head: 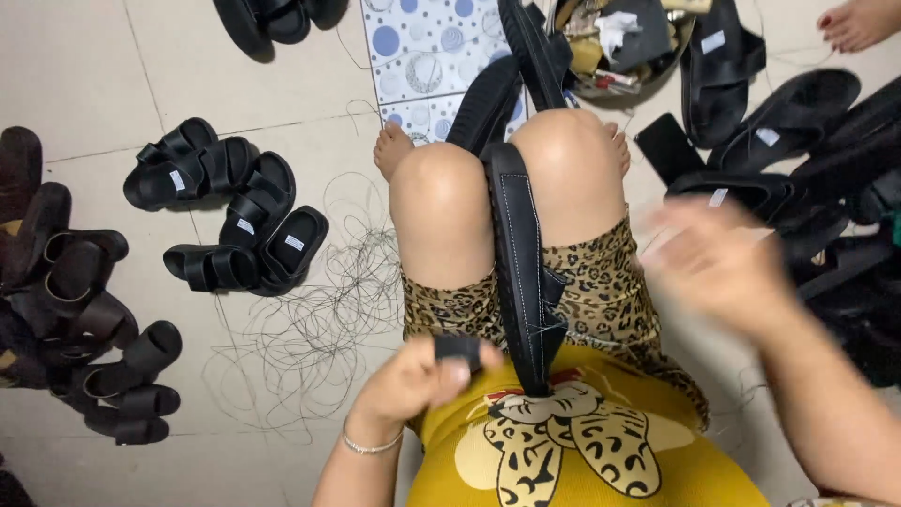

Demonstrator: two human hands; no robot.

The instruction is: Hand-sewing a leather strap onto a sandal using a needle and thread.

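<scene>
A black sandal sole (519, 253) with white stitching stands on edge, clamped between my knees. My left hand (418, 380) pinches a black strap piece (457, 347) just left of the sole's near end. My right hand (718, 258) is blurred, raised to the right of my right knee, fingers spread; a thin pale thread seems to run from it, too blurred to be sure. Two more black soles (488, 103) lean against my knees at the far side.
Several finished black sandals (235, 221) lie on the tile floor at left, more (66, 310) at far left. Loose thread (319, 310) is tangled on the floor. A bowl of scraps (619, 47) and a heap of black sandals (807, 150) sit at right. Another person's foot (859, 23) shows top right.
</scene>
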